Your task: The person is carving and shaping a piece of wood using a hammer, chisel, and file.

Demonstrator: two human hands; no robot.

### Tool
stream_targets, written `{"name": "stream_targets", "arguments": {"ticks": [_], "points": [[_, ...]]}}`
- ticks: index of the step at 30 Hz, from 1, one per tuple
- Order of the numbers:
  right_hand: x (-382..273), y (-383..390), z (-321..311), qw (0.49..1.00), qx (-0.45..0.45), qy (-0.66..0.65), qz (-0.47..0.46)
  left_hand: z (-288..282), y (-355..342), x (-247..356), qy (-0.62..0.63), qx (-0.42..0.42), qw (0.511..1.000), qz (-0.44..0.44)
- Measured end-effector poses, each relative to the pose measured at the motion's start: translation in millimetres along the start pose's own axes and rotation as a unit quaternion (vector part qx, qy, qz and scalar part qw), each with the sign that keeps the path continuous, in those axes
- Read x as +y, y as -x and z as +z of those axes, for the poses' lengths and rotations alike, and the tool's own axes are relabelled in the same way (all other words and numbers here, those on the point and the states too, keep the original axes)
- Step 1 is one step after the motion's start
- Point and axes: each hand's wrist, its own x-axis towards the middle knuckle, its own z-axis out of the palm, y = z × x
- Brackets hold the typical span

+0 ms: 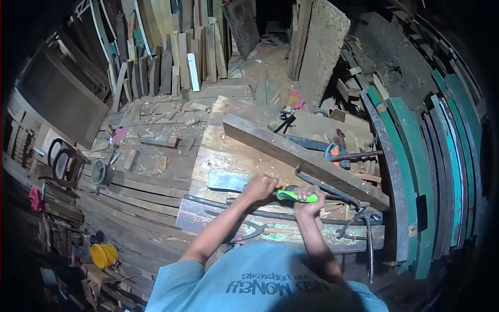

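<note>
My right hand [309, 204] is wrapped round a tool with a bright green and black handle [286, 195]; its working end is hidden, so its kind cannot be told. Beside it, my left hand [261, 187] is closed near the dark end of that tool, and what its fingers hold is out of sight. A pale grey, flat block [227, 180] lies just left of my left hand on the wooden work surface [208, 155]. Pincers [250, 232] rest below my left forearm. Beyond my hands, a thick plank [301, 156] stands on edge, slanting across the surface.
A claw hammer [369, 223] lies at the right end of the work surface, near a curved pry bar [327, 186]. Another hammer [358, 155] sits behind the plank. Green-painted boards [410, 171] lean at right. A yellow bucket [104, 255] stands lower left. Wood scraps litter the floor.
</note>
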Motion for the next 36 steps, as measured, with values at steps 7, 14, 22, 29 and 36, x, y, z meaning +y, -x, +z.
{"name": "stream_targets", "arguments": {"ticks": [7, 14, 22, 29, 36], "points": [[-72.5, 14.3, 0.7, 0.994, -0.024, 0.0, -0.104, 39.4, -21.5, 64.7, 0.038, -0.055, 0.996, 0.053], [9.1, -3.8, 38.8, 0.997, -0.061, -0.051, 0.003, -67.6, -25.3, 16.2, -0.08, -0.049, 0.995, 0.034], [80.7, -5.8, 48.2, 0.999, -0.014, -0.022, 0.047, -91.5, 1.4, -35.0, -0.057, -0.014, 0.998, -0.016], [-26.2, 6.7, -10.8, 0.997, 0.043, -0.042, -0.045, 15.7, -14.2, 18.6, -0.011, -0.094, 0.991, 0.09], [-62.6, 17.3, -7.5, 0.995, -0.011, -0.023, -0.099, 18.8, -25.0, 63.2, -0.019, -0.065, 0.994, 0.089]]}}
